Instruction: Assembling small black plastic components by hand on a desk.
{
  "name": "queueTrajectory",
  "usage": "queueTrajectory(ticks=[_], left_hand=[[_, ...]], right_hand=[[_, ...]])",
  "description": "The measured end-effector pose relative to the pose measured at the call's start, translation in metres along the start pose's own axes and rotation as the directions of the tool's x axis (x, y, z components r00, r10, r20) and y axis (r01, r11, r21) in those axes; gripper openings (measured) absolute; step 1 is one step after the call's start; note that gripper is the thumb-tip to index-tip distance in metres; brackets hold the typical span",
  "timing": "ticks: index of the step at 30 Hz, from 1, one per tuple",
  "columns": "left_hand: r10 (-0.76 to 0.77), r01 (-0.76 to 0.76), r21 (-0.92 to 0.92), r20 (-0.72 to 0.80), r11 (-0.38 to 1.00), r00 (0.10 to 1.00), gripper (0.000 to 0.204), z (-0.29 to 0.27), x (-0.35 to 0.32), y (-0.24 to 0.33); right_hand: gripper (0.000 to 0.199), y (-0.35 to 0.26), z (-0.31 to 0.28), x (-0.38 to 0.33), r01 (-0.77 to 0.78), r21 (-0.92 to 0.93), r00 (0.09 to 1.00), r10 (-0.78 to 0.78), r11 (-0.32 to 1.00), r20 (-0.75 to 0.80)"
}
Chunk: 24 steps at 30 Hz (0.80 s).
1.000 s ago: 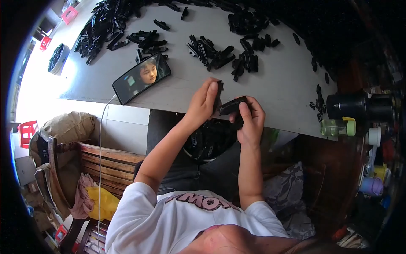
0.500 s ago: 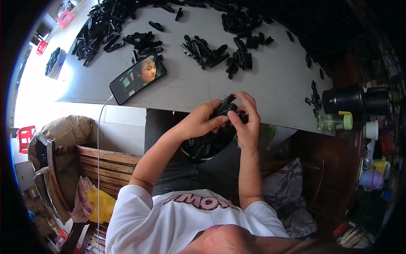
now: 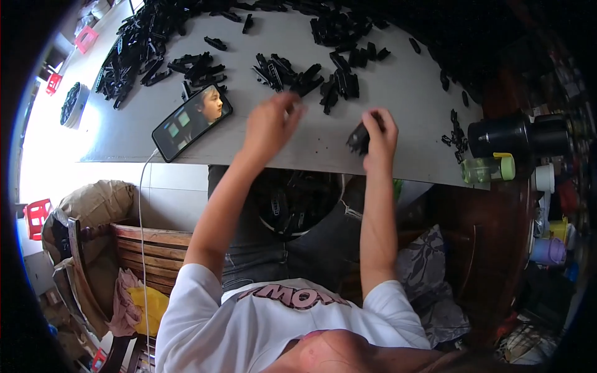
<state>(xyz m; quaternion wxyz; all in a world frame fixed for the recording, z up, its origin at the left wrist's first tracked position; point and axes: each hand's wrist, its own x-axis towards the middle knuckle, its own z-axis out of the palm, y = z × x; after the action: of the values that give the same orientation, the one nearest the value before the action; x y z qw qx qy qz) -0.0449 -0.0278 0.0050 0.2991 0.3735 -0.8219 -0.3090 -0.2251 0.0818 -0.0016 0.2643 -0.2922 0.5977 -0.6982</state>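
Note:
My right hand [image 3: 382, 133] is closed round a black plastic part [image 3: 359, 138] just above the near side of the table. Its jagged lower end sticks out to the left of the fingers. Further left, my left hand [image 3: 272, 124] reaches over the table, blurred at the fingertips, with its fingers parted and nothing visible in them. Just beyond it lie small clusters of similar black plastic parts [image 3: 272, 72]. Between my legs, below the table edge, a round container [image 3: 341, 186] holds more black parts [image 3: 287, 202].
A phone [image 3: 191, 124] with a white charging cable [image 3: 143, 236] lies at the left, playing video. A large heap of black parts [image 3: 134, 50] spreads at the far left. On the right are a green-capped bottle [image 3: 488, 169] and a black cylindrical container [image 3: 497, 138]. A slatted wooden bench [image 3: 152, 252] stands left.
My hands have separated and moved forward from above the container onto the table area. The right keeps a black plastic part; the left has let go and swung left toward the clusters.

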Motion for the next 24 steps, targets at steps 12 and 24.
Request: queueTrajectory(ticks=[12,24], left_hand=[[0.202,-0.095,0.395,-0.240,0.914,0.949,0.010,0.007,0.040,-0.033],[-0.123,0.089,-0.621,-0.012,0.779,0.992,0.013,-0.015,-0.007,-0.024]], right_hand=[[0.024,0.010,0.038,0.065,0.270,-0.946,0.956,-0.169,0.177,0.242],[0.041,-0.001,0.003,0.030,0.267,-0.352,0.963,-0.234,0.897,0.132]])
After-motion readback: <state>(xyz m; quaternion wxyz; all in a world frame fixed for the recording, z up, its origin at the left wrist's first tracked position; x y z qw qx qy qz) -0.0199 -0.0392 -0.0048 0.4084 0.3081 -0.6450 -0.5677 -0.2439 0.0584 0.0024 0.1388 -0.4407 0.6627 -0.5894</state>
